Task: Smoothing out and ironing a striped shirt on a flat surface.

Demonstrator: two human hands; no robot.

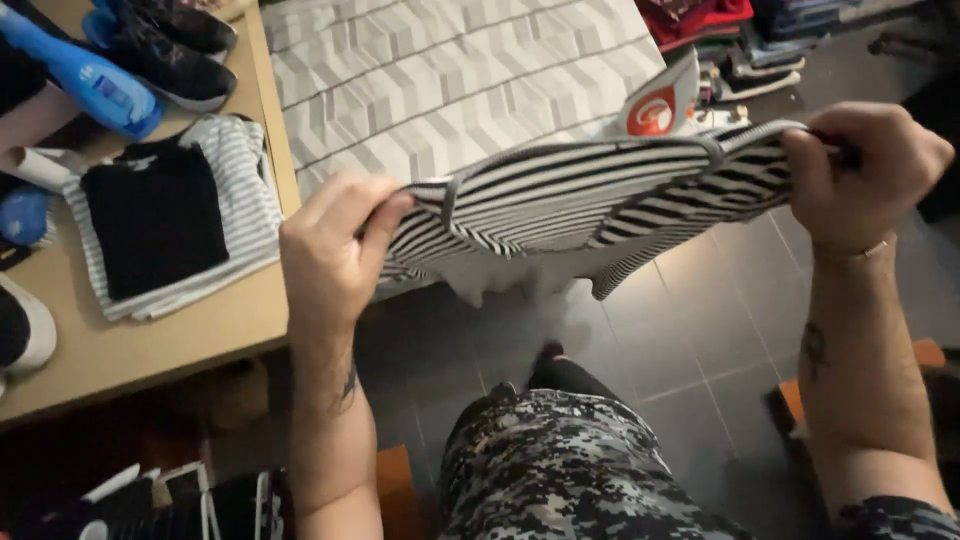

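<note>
Two hands up, both clenched on one black-and-white striped shirt (pixel 590 195): left hand (pixel 335 250) pinching one folded edge, right hand (pixel 860 170) fisted on the other. Stretched flat between them, over camouflage trousers (pixel 560 470) and dark tile floor (pixel 700 320). Probably light, soft, limp; best gripped at corners or seams. Farther left, folded black and striped clothes (pixel 170 225) on a wooden table (pixel 150 345); beyond, a patterned bedcover (pixel 450 80).
</note>
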